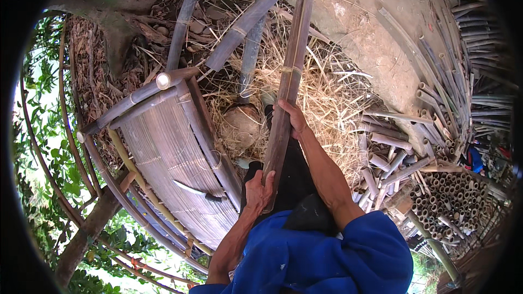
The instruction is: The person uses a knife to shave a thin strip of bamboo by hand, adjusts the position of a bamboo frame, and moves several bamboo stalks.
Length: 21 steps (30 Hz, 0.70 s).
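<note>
A long brown bamboo pole (pixel 290 65) runs from near my body up past the top edge, with a line like a split along its length. Around its near end, my left hand (pixel 259 189) is closed on the side of the pole. Farther up, my right hand (pixel 294 118) grips the same pole from the right. Left of my hands, a knife (pixel 190 188) with a pale blade and dark handle lies on a slatted bamboo bench (pixel 158 141). A round wooden stump (pixel 241 130) stands amid straw just left of the pole.
Thick bamboo poles (pixel 234 35) slant in beyond the bench. Straw and shavings (pixel 327 109) cover the ground ahead. At right lie loose cut bamboo pieces (pixel 389 141) and a stack of bamboo tubes (pixel 444 201). A tree trunk (pixel 109 8) rises at far left.
</note>
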Each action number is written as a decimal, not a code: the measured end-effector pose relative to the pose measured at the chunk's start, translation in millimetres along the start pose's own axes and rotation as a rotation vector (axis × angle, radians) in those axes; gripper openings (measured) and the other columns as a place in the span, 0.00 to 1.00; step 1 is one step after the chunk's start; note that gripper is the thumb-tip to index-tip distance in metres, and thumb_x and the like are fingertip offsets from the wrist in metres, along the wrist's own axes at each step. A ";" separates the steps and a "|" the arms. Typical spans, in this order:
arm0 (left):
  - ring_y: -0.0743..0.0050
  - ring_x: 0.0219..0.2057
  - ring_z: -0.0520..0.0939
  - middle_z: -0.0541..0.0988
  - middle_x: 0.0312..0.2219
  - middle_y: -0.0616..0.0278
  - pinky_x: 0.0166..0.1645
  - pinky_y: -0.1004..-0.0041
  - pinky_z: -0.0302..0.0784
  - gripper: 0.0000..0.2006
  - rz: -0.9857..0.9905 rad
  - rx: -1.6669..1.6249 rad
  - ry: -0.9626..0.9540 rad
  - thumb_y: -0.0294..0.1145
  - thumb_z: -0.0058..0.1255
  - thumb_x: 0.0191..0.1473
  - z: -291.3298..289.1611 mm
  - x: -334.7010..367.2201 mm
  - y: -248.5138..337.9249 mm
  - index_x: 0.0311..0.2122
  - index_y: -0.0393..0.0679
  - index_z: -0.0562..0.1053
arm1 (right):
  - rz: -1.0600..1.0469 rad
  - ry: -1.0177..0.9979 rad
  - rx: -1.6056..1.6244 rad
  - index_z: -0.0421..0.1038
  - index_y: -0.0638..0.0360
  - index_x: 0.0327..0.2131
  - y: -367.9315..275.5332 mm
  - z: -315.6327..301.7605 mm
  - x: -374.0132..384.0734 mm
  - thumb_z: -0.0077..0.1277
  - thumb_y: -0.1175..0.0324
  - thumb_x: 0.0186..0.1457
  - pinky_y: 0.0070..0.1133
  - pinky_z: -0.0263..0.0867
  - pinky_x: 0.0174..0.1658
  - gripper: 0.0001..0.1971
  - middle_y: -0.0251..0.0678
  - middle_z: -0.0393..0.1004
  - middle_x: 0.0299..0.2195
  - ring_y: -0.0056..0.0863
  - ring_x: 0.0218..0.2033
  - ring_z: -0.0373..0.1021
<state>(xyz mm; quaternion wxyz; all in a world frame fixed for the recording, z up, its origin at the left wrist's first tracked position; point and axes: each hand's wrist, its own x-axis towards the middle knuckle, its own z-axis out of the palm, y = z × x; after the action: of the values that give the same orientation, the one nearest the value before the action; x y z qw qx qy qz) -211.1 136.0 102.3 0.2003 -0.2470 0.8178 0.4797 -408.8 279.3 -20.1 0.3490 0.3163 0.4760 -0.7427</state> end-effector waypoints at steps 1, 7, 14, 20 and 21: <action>0.40 0.21 0.79 0.73 0.18 0.42 0.26 0.57 0.73 0.24 0.001 0.001 -0.008 0.50 0.53 0.65 -0.5 0.1 1.5 0.28 0.37 0.68 | -0.002 0.019 -0.006 0.73 0.62 0.43 0.2 -0.5 0.0 0.63 0.48 0.57 0.30 0.76 0.34 0.25 0.37 0.76 0.31 0.30 0.28 0.77; 0.40 0.20 0.79 0.73 0.16 0.42 0.26 0.56 0.73 0.24 -0.021 -0.008 -0.023 0.50 0.56 0.63 0.2 4.2 -1.9 0.28 0.37 0.69 | -0.019 0.019 -0.022 0.73 0.60 0.43 0.3 -0.2 4.1 0.64 0.48 0.56 0.30 0.76 0.33 0.25 0.36 0.76 0.31 0.29 0.28 0.77; 0.49 0.17 0.80 0.76 0.16 0.46 0.24 0.57 0.74 0.21 0.017 0.180 0.140 0.49 0.63 0.57 -54.2 18.2 -20.1 0.30 0.38 0.76 | 0.015 -0.043 0.030 0.70 0.58 0.50 14.3 26.6 25.4 0.70 0.51 0.51 0.29 0.74 0.37 0.30 0.32 0.75 0.34 0.25 0.31 0.74; 0.57 0.14 0.79 0.74 0.13 0.51 0.21 0.62 0.72 0.12 -0.071 0.188 0.229 0.36 0.67 0.51 -146.5 -15.3 -71.0 0.27 0.39 0.77 | 0.006 0.069 -0.108 0.68 0.57 0.51 39.7 83.3 52.1 0.74 0.49 0.45 0.39 0.71 0.47 0.36 0.38 0.74 0.42 0.30 0.48 0.71; 0.57 0.15 0.79 0.75 0.14 0.51 0.22 0.62 0.73 0.11 -0.067 0.194 0.236 0.35 0.66 0.51 -151.2 -27.0 -72.1 0.27 0.39 0.77 | -0.111 0.070 -0.229 0.66 0.59 0.54 41.4 92.9 57.8 0.75 0.48 0.45 0.37 0.71 0.47 0.40 0.40 0.73 0.46 0.30 0.47 0.72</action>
<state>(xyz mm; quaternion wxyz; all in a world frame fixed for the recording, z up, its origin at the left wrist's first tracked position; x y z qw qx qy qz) -160.2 -22.0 137.6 0.1418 -0.3084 0.8694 0.3591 -419.7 167.9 -54.4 0.3242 0.2732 0.5863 -0.6903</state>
